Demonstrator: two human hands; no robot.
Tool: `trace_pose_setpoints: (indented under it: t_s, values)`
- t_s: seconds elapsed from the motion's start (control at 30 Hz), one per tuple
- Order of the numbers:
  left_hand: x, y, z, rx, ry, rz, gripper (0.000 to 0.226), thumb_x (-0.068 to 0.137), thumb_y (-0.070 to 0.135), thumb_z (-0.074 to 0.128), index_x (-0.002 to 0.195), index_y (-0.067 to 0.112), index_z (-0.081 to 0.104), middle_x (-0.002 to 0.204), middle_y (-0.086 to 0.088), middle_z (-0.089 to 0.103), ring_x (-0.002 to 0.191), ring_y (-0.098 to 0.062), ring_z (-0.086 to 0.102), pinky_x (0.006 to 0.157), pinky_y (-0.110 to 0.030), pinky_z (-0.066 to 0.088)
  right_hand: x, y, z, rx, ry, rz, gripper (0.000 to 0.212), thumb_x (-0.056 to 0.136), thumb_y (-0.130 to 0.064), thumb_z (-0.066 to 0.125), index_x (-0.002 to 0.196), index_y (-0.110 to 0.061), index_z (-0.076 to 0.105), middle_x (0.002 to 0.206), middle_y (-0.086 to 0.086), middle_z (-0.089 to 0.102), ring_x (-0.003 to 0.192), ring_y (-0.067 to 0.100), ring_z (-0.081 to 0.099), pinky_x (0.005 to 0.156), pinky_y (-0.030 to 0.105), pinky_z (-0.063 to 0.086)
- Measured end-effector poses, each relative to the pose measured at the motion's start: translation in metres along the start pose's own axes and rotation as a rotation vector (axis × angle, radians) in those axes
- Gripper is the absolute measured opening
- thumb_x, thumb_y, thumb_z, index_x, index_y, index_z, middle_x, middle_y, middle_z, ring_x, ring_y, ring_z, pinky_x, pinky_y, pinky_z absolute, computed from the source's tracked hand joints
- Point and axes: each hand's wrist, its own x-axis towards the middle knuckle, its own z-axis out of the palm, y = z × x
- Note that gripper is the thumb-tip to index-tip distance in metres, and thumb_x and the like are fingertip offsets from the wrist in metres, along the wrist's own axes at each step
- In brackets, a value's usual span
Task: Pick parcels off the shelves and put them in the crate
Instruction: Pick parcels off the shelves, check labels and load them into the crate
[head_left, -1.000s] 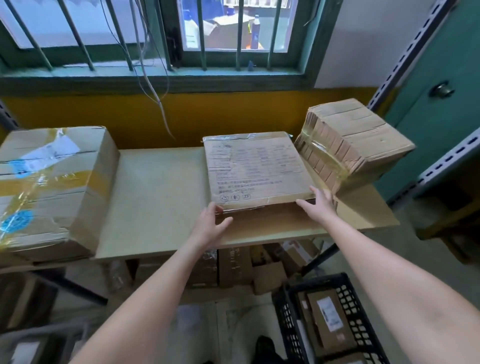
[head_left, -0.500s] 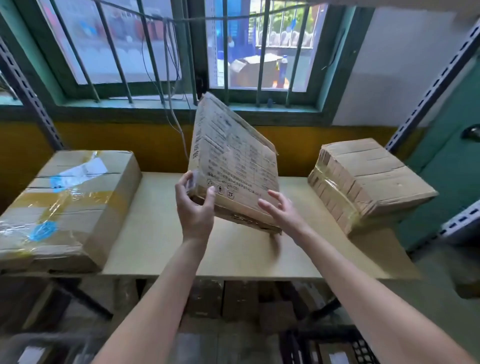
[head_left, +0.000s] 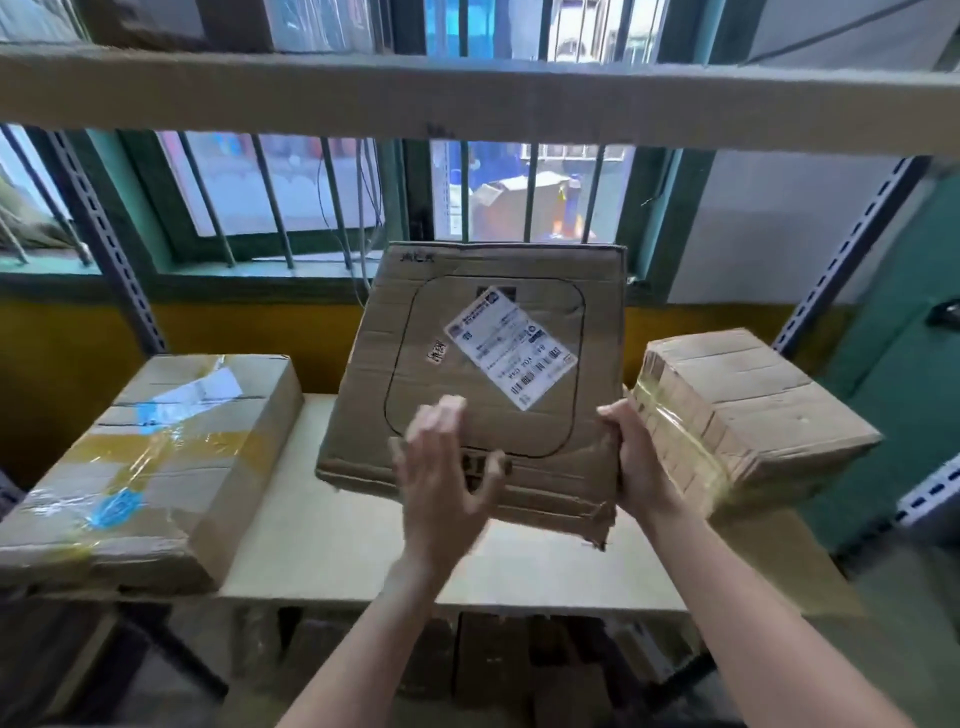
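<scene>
Flat parcel (head_left: 483, 374) held clear above the shelf (head_left: 337, 545). Right grip (head_left: 631, 467) is clenched round its lower right edge. Left grip (head_left: 447, 483) is spread and released (blurred; contact unclear). It would best be seated under the lower edge before carrying to the crate, which is out of view. Labelled broad face points toward the wearer, top leaning away. The parcel is near-square, with no clear long axis.

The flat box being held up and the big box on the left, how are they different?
The held box is thin and tilted up in the air, gripped by the right hand; the left box is thick and lies on the shelf. The held box shows a white barcode label; the left box has yellow tape and blue stickers. Both are brown cardboard.
</scene>
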Motion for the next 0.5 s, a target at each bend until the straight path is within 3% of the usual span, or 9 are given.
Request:
trace_pose_setpoints:
  t_s: [0.07,0.13,0.3,0.5]
  values:
    - [0.01,-0.019,-0.009,0.058,-0.05,-0.299,0.074,0.082,0.052,0.044,0.14,0.007,0.032,0.144,-0.018,0.034,0.137,-0.031,0.027,0.11,-0.055,0.022,-0.005,-0.002,-0.013,-0.015,0.043,0.064,0.077,0.059,-0.034,0.06,0.128,-0.002,0.045,0.098,0.016,0.063,0.076,0.024,0.066,0.056,0.026,0.054]
    - [0.015,-0.041,-0.015,0.084,-0.103,-0.45,0.074,0.086,0.05,0.05,0.143,0.01,0.026,0.148,-0.017,0.026,0.138,-0.032,0.022,0.112,-0.054,0.019,-0.007,-0.003,-0.026,-0.049,0.059,0.087,0.073,0.053,-0.037,0.062,0.118,-0.006,0.053,0.088,0.01,0.069,0.07,0.019,0.069,0.052,0.024,0.053]
    - [0.017,-0.069,-0.026,-0.123,-0.094,-0.538,0.076,0.086,0.039,0.058,0.145,0.01,0.019,0.148,-0.017,0.025,0.137,-0.027,0.022,0.11,-0.042,0.025,-0.009,0.006,-0.036,-0.115,0.071,0.177,0.091,0.053,-0.039,0.059,0.137,-0.008,0.041,0.118,0.018,0.056,0.093,0.028,0.063,0.062,0.029,0.054]
    - [0.014,-0.082,-0.032,-0.308,-0.099,-0.557,0.076,0.086,0.035,0.061,0.145,0.015,0.018,0.148,-0.01,0.032,0.135,-0.023,0.032,0.105,-0.03,0.028,-0.014,0.017,-0.033,-0.052,-0.016,0.17,0.058,0.064,-0.031,0.055,0.115,-0.004,0.056,0.087,0.012,0.072,0.075,0.023,0.071,0.058,0.029,0.056]
